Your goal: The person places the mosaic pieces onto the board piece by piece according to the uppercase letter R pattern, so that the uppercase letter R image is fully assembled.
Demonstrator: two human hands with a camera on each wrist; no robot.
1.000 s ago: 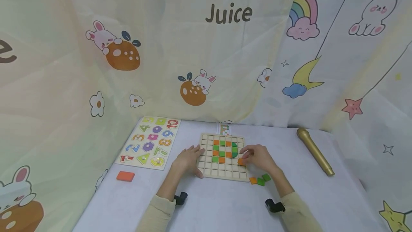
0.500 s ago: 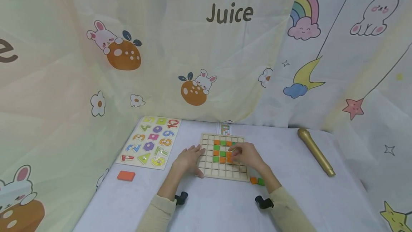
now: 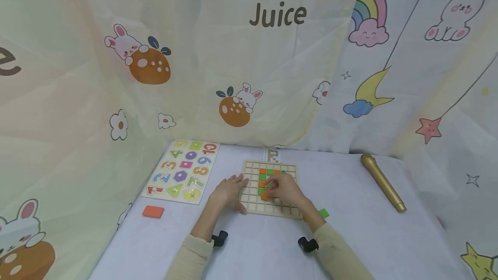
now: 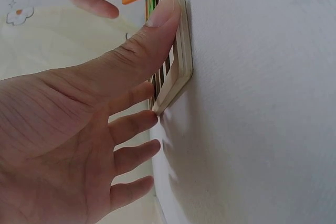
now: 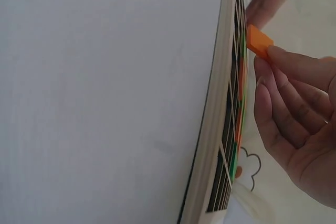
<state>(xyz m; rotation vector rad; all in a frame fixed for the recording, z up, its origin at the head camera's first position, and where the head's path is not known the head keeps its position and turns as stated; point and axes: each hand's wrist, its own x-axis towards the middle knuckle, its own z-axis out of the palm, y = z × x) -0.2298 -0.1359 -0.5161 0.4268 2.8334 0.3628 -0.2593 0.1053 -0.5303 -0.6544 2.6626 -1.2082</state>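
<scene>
My right hand (image 3: 285, 189) is over the wooden grid board (image 3: 254, 207), pinching an orange square tile (image 5: 260, 41) between thumb and fingers. In the head view this tile appears near the lower end of the pattern, tilted and raised in the wrist views. Orange and green tiles (image 3: 262, 177) fill some of the board's squares; my right hand covers part of them. At the board's left side rests my left hand (image 3: 227, 193), fingers extended along the edge. Its thumb (image 4: 152, 24) lies on the board's rim in the left wrist view.
A loose green tile (image 3: 324, 213) lies beside my right wrist, which hides others. Left of the board are a number-and-shape puzzle (image 3: 180, 176) and an orange-red block (image 3: 153, 211). A pattern card (image 3: 273, 155) sits behind the board; a gold microphone (image 3: 383, 182) lies at right.
My right hand has carried the orange tile leftward across the board, from its right edge to the lower part of the pattern. My left hand has stayed in place.
</scene>
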